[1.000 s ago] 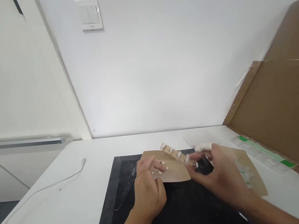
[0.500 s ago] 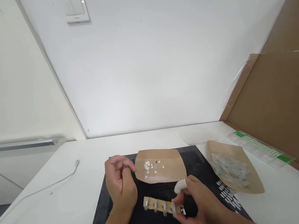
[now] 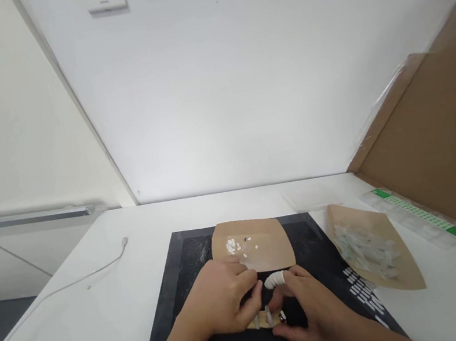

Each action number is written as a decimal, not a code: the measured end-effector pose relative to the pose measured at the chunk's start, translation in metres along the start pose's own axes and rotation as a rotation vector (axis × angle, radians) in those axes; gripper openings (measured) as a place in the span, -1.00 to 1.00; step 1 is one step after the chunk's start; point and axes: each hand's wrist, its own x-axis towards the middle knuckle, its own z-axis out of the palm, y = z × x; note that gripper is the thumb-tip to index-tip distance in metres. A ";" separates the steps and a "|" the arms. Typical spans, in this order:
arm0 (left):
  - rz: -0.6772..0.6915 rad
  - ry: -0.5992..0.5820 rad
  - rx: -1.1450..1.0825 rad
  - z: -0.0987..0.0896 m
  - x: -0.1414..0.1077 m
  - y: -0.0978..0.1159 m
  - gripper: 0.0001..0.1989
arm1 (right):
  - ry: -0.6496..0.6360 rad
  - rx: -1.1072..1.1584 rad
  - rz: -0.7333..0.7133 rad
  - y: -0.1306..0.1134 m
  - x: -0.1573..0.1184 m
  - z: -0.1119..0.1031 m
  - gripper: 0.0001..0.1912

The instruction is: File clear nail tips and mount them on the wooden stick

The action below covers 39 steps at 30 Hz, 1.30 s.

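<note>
My right hand (image 3: 312, 308), with a white covering on one finger, grips the right end of a narrow light-wood strip (image 3: 251, 324). Small clear plastic pieces (image 3: 268, 316) stand across this strip, and a shiny bit shows at its right end. Above the strip, my left hand (image 3: 231, 292) hides much of it. Its thumb and index finger are drawn together near the other hand's fingers; whatever they may hold is too small to make out. Just beyond lies a brown paper tray (image 3: 269, 251) with small white pieces (image 3: 231, 246) on it.
A black mat (image 3: 191, 259) lies under the work on a white table (image 3: 85, 337). Right of it, another brown paper tray (image 3: 410, 276) carries many clear plastic pieces (image 3: 368, 248). Farther right are a green-marked clear strip (image 3: 421, 213) and cardboard (image 3: 447, 138). A white cable (image 3: 67, 288) runs along the left.
My left hand has moved right from beside the paper tray to above the wooden strip, covering its left part. My right hand keeps hold of the strip. The view has shifted slightly.
</note>
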 end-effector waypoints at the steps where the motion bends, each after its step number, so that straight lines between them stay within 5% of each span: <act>1: 0.018 -0.005 0.044 0.001 -0.001 -0.002 -0.76 | -0.003 0.007 0.010 0.002 0.000 0.001 -0.71; 10: 0.029 -0.032 0.012 0.002 -0.003 -0.007 -0.62 | 0.023 0.038 0.049 0.019 -0.002 0.007 -0.59; 19: 0.048 -0.046 -0.087 0.002 0.003 0.008 -0.55 | 0.058 -0.008 0.047 0.018 0.003 -0.005 -0.69; 39: -0.042 -0.261 -0.105 0.012 0.002 0.012 -0.81 | 0.174 0.092 0.084 0.019 0.006 0.008 -0.84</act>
